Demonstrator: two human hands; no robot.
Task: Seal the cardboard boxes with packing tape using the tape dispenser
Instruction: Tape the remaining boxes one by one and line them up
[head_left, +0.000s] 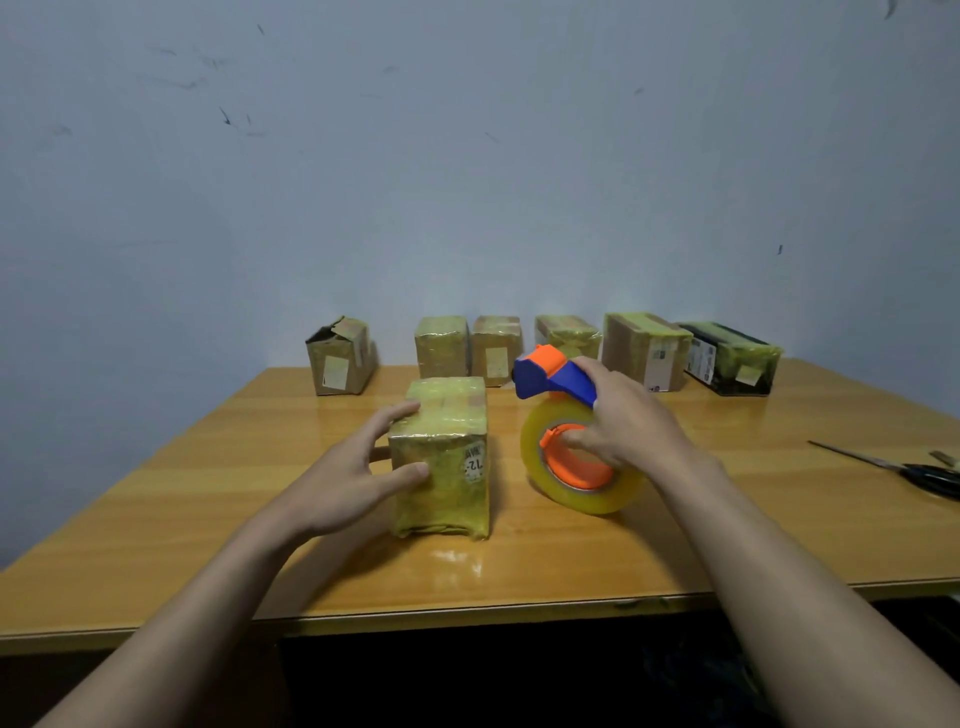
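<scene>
A small cardboard box wrapped in yellowish clear tape stands upright near the middle of the orange-brown wooden table, a round printed sticker on its near face. The left hand rests against the box's left side with fingers spread and fairly straight: the fingertips touch the upper left edge and the thumb presses the near face.

Just beside the box, to its right, the right hand grips the blue and orange plastic tape dispenser by its handle, fingers curled round it. The dispenser's large roll of clear yellowish packing tape on an orange hub hangs below the hand, close over the tabletop; whether it touches the wood I cannot tell.

Along the table's far edge, against the pale blue wall, stands a row of parcels: a brown cardboard box with a torn open flap toward the far left, four taped cardboard boxes in the centre, and a black box with tape on top toward the far right. Black-handled scissors lie at the right edge.
</scene>
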